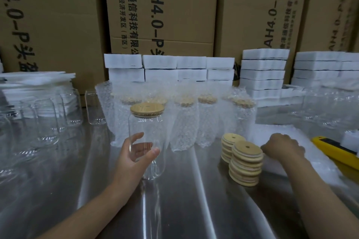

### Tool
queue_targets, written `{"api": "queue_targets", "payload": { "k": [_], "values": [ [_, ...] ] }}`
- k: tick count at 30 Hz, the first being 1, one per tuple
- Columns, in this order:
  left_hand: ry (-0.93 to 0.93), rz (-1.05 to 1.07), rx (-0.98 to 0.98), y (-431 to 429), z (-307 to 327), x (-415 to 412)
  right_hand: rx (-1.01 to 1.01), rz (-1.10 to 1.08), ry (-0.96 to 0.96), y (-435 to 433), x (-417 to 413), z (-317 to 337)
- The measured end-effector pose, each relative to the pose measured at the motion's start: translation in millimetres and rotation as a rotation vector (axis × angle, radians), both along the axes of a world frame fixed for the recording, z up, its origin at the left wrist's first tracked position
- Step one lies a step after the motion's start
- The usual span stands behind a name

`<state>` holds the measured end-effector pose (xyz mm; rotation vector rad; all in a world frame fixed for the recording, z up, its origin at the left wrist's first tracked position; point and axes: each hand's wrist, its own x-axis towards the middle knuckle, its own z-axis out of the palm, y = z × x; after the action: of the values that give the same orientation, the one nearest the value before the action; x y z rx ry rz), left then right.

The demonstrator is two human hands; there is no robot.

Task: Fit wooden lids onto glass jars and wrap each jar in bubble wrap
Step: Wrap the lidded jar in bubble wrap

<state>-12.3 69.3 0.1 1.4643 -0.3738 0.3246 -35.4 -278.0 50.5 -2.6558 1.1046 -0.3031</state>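
A: Where's the jar rn?
B: Center-front. The jar (147,130) is upright w/ a wooden lid (147,110) seated flat on its mouth. The left hand (136,154) has it: grip wrapped round the lower half, thumb on the near side, fingers showing thru the glass behind.
A: On the desk or lifted?
B: Base is down near the steel desk (184,196); can't tell if it's touching.
A: Other side?
B: The right hand (281,146) is knuckles-up over the bubble wrap (318,161) sheets at the right, fingers curled down into them. Whether that grip has a sheet pinched, can't tell; fingertips are hidden.
A: Spare lids?
B: Two lid stacks (246,163) btw the hands, just left of the right hand, top lids w/ a small hole.
A: Done ones?
B: A row of wrapped jars (184,124) behind the held jar, lids visible thru the wrap. Open-mouthed bare jars (46,120) grouped at far left.
A: Anything else?
B: Yellow cutter (334,149) at the right edge by the wrap, white foam blocks (262,72) stacked along the back, cartons (165,6) behind them.
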Motion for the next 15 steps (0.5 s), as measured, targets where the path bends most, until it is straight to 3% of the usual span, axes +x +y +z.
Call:
{"api": "queue_targets", "payload": {
  "k": [4,7,9,13,15],
  "values": [
    [-0.008,0.005,-0.009,0,2,-2,0.133,0.015,-0.145,-5,-4,21],
    [-0.013,0.012,-0.015,1,4,-3,0.079,0.076,-0.373,-8,-13,36],
    [-0.007,0.014,-0.012,2,4,-3,0.012,0.077,-0.411,-10,-13,45],
    [0.004,0.012,-0.011,3,5,-4,0.011,0.011,0.031,-7,5,39],
    [0.0,0.004,-0.012,3,5,-4,0.013,-0.011,0.16,-5,10,26]
  ]
}}
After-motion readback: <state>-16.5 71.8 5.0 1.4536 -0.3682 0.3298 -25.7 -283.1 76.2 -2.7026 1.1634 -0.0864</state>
